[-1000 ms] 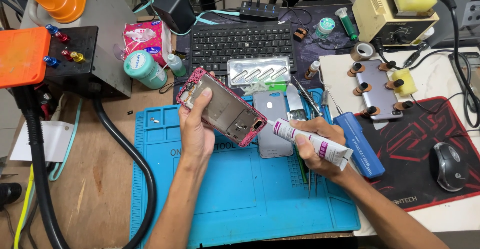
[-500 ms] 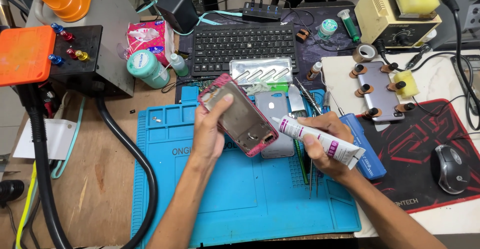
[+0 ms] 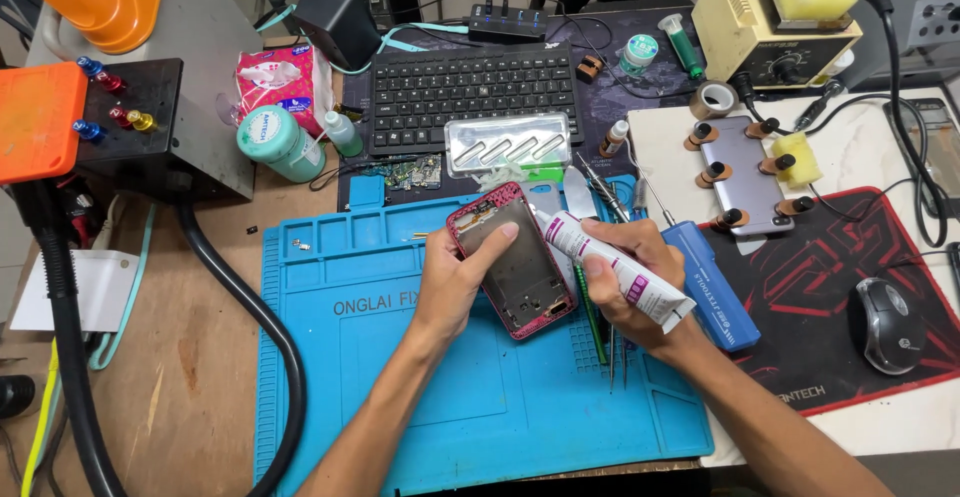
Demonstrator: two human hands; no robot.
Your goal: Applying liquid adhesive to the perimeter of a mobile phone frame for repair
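Phone frame (image 3: 512, 267) gripped by left hand (image 3: 455, 282), glue tube (image 3: 615, 262) clenched in right hand (image 3: 630, 287), nozzle at frame's top edge, tweezers (image 3: 612, 342) partly hidden beneath right hand.

pink-rimmed phone frame (image 3: 515, 267): bare dull grey metal inside, glossy pink edge | white squeeze tube with purple print (image 3: 618, 269): soft, smooth plastic, slight sheen | blue work mat (image 3: 400, 377): matt, rubbery, moulded ridges | brown table (image 3: 190, 377): worn raw wood, rough grain | silver blister tray (image 3: 508, 143): shiny clear plastic | black mouse pad (image 3: 830, 287): matt cloth
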